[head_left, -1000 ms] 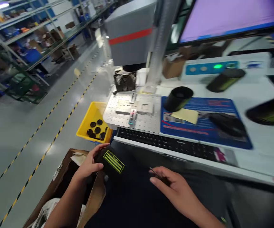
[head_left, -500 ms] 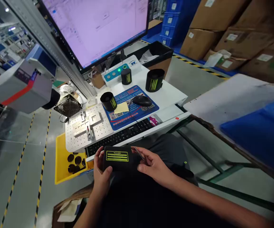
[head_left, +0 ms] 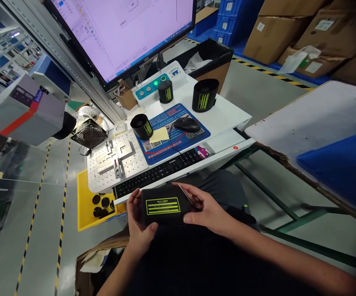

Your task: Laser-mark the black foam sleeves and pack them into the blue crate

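Note:
Low in the view, a black part with a yellow-green printed label (head_left: 163, 206) is held level between both hands, label facing up. My left hand (head_left: 142, 230) is closed around its left end, thumb along the near edge. At the opposite end, my right hand (head_left: 207, 209) grips it with the thumb on the near side. A thin grey stick-like tool (head_left: 185, 194) also lies in the fingers of my right hand; its kind is unclear. Similar labelled black cylinders stand on the bench: an open one (head_left: 141, 126), a small one (head_left: 166, 92) and a large one (head_left: 205, 95).
Beyond my hands are a keyboard (head_left: 162, 170), a mouse (head_left: 186, 124) on a blue mat (head_left: 156, 154), and a perforated metal plate (head_left: 137, 164) with fixtures. A monitor (head_left: 128, 37) rises behind. A yellow bin (head_left: 83, 205) holds black round pieces. A machine head (head_left: 26, 111) overhangs the left.
The labelled black part and both hands appear slightly further right and closer, with the label larger and more legible. The whole view has shifted a little. Both hands keep their hold.

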`<state>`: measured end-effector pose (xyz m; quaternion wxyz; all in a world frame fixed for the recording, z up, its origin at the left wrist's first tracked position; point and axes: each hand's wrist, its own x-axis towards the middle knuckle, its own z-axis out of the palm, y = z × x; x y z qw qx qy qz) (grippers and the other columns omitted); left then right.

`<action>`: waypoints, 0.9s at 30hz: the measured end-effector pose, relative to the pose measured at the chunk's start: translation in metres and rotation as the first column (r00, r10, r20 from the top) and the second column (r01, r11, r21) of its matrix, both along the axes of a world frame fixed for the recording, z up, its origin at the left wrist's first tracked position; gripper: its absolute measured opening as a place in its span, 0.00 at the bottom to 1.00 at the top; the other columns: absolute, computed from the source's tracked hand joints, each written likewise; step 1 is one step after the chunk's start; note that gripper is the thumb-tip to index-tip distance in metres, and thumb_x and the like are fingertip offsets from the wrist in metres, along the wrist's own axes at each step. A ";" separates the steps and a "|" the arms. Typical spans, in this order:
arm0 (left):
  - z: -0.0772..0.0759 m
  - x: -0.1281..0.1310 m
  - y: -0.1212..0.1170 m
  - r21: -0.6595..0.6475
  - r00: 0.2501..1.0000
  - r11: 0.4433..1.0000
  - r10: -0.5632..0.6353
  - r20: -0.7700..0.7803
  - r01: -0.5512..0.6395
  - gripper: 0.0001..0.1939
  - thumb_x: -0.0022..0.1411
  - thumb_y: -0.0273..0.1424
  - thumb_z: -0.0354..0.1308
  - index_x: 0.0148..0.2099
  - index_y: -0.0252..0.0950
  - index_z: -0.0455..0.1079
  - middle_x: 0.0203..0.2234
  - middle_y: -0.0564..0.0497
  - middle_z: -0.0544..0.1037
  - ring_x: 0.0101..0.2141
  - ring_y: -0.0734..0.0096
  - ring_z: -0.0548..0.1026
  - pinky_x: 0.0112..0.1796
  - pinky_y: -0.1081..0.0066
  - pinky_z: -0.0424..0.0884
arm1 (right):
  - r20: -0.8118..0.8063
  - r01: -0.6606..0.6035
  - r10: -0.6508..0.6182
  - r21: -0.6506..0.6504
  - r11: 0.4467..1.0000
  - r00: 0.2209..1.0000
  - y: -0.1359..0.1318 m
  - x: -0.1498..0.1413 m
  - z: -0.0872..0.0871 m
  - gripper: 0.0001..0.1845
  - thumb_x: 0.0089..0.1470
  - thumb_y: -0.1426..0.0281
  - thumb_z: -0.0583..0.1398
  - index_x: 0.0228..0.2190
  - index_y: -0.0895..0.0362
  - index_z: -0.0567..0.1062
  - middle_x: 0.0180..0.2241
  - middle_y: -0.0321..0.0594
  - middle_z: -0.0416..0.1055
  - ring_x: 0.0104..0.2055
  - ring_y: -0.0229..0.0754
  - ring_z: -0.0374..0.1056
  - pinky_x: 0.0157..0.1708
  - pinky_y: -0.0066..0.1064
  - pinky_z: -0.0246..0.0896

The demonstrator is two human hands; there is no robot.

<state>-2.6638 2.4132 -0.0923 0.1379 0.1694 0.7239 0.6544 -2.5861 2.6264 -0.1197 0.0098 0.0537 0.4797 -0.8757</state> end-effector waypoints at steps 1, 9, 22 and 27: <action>0.000 -0.001 0.000 -0.001 1.000 1.000 -0.012 0.005 0.012 0.48 0.51 0.54 0.69 0.68 0.45 0.53 0.58 0.42 0.68 0.59 0.49 0.69 0.57 0.55 0.68 | 0.002 0.006 -0.006 0.000 1.000 1.000 0.000 0.000 0.000 0.45 0.42 0.60 0.76 0.60 0.51 0.68 0.58 0.49 0.73 0.60 0.54 0.69 0.62 0.48 0.61; -0.003 -0.005 0.000 -0.025 0.998 0.998 -0.056 0.038 0.057 0.48 0.50 0.53 0.70 0.67 0.45 0.55 0.60 0.41 0.67 0.61 0.47 0.67 0.58 0.55 0.69 | 0.041 0.023 -0.024 0.019 1.000 0.999 0.002 0.000 0.000 0.45 0.42 0.60 0.76 0.60 0.51 0.69 0.58 0.48 0.73 0.61 0.55 0.68 0.63 0.50 0.60; -0.013 0.000 0.002 0.135 0.984 0.982 -0.144 0.107 0.129 0.43 0.53 0.39 0.72 0.67 0.46 0.57 0.59 0.43 0.69 0.59 0.53 0.70 0.56 0.58 0.70 | 0.100 -0.006 -0.002 0.076 0.997 0.995 0.011 0.006 -0.008 0.46 0.41 0.60 0.76 0.60 0.49 0.67 0.63 0.48 0.67 0.66 0.57 0.61 0.62 0.48 0.59; -0.015 0.000 0.001 0.128 0.982 0.981 -0.159 0.098 0.146 0.43 0.54 0.38 0.72 0.67 0.45 0.56 0.61 0.43 0.69 0.59 0.52 0.69 0.57 0.58 0.69 | 0.105 -0.005 -0.001 0.064 0.998 0.994 0.010 0.008 -0.009 0.46 0.41 0.61 0.76 0.60 0.48 0.67 0.63 0.48 0.67 0.66 0.56 0.62 0.62 0.47 0.58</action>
